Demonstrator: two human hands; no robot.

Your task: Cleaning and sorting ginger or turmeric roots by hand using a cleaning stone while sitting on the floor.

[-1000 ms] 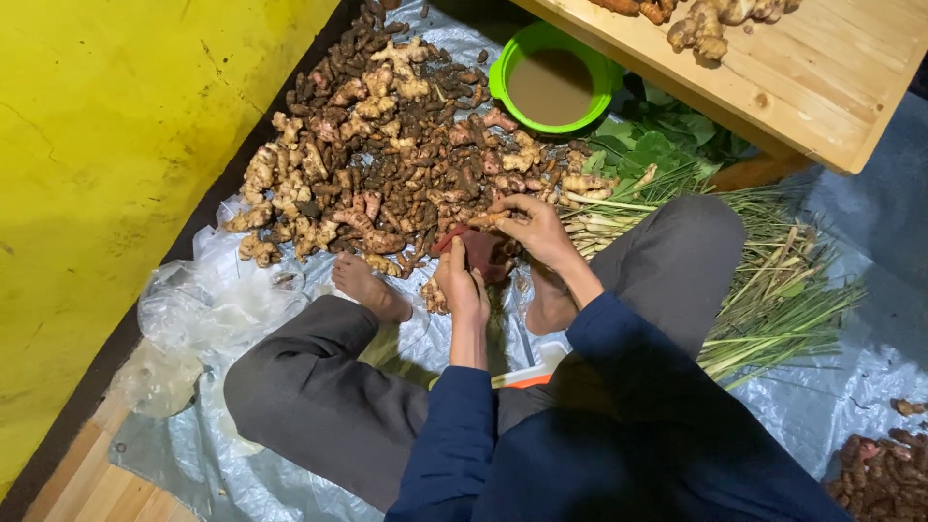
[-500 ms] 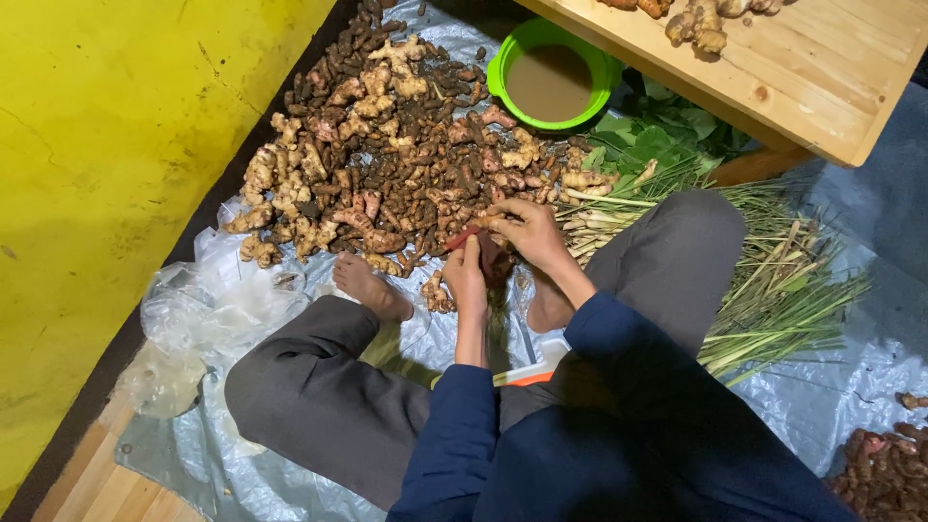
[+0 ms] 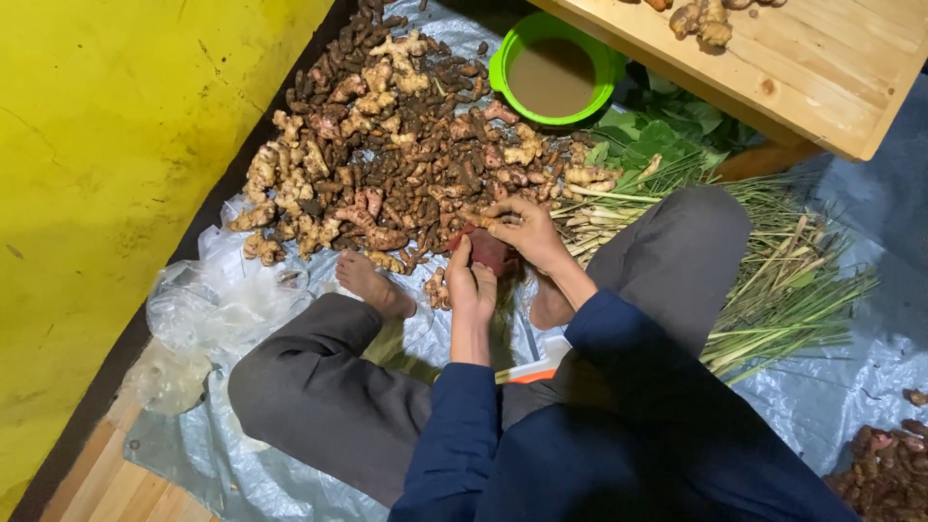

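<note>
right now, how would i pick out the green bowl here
Find the pale wooden table at the top right, then the big heap of roots on the grey tarp. The green bowl sits between them, by the table's edge. It is the only round, bright green thing, holding murky brown liquid.

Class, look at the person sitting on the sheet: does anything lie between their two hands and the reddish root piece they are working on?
Nothing visible does. The left hand and right hand both touch the reddish root piece, held just in front of the root pile.
</note>
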